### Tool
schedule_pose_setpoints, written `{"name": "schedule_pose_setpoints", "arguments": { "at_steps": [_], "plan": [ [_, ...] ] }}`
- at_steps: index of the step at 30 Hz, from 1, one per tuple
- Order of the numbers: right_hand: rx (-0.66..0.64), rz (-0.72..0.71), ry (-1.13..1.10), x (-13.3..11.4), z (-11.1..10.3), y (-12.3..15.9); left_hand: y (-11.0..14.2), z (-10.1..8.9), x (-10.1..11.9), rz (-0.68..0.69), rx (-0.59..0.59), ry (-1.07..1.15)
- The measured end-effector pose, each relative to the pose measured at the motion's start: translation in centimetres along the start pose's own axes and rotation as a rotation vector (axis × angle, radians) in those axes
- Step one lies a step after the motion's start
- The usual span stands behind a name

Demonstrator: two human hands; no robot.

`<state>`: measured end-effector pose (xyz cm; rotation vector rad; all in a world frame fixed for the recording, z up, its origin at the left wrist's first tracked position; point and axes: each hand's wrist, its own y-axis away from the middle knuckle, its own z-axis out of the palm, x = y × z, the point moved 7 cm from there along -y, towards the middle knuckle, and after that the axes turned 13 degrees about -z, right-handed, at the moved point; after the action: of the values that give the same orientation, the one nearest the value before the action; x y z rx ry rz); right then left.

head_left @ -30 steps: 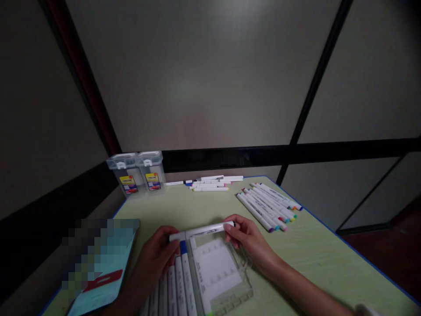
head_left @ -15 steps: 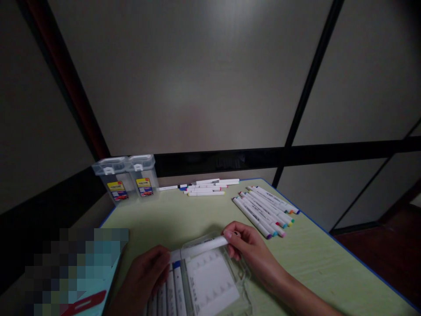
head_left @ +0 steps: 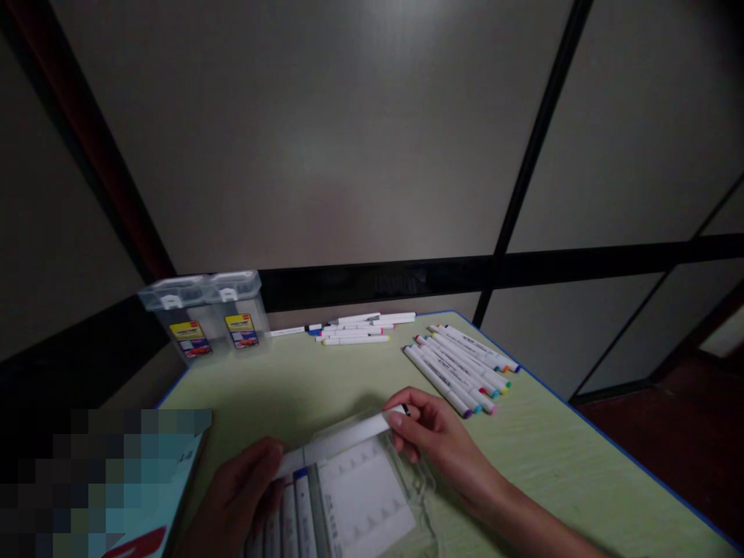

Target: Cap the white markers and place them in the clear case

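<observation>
A white marker (head_left: 342, 439) with a dark end is stretched between my two hands, slightly tilted, over an open clear plastic case. My left hand (head_left: 241, 488) closes on its left end. My right hand (head_left: 433, 430) pinches its right end between thumb and fingers. Below it, the clear case (head_left: 428, 487) has a white insert (head_left: 363, 492) in its right part. Several white markers (head_left: 304, 511), one with a blue cap, lie side by side at the left part, partly hidden by my left hand.
Two lidded clear boxes (head_left: 244, 329) with yellow labels stand at the back left. Several white markers (head_left: 356, 339) lie loosely at the back, and more markers (head_left: 459, 372) with coloured ends lie at the right. A partly blurred teal item (head_left: 168, 488) is at the front left.
The view has turned right, so the table's things sit further left. The marker between my hands has rolled, its printed side giving way to a plain one. Both hands keep their hold.
</observation>
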<state>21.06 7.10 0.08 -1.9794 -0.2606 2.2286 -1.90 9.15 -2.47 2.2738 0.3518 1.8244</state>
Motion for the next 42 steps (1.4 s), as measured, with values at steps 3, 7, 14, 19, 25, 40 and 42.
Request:
{"name": "schedule_pose_setpoints", "arguments": {
  "at_steps": [3, 7, 14, 19, 25, 40, 42],
  "plan": [
    [0.020, -0.016, -0.003, -0.3, -0.1, 0.1, 0.4, 1.1, 0.9, 0.007, -0.127, 0.001],
    [0.031, -0.018, 0.005, -0.3, -0.2, 0.0, 1.1, 1.2, 2.0, 0.092, -0.110, 0.018],
    [0.038, -0.046, 0.029, 0.0, -0.6, -0.4, 1.2, 1.5, 1.8, 0.100, -0.157, -0.059],
    [0.051, -0.042, 0.044, 0.1, -0.7, -0.4, 1.6, 1.7, 2.6, 0.109, -0.175, -0.113],
    [0.051, -0.036, 0.045, -0.1, -0.7, -0.4, 1.7, 1.6, 2.5, 0.088, -0.145, -0.112],
    [0.008, -0.038, 0.047, 0.1, -0.4, -0.2, 2.0, 0.4, 0.8, -0.111, 0.066, 0.011],
    [-0.005, -0.043, 0.053, 0.0, -0.3, -0.2, 2.0, 0.5, 0.7, -0.135, 0.055, 0.010]
  ]
}}
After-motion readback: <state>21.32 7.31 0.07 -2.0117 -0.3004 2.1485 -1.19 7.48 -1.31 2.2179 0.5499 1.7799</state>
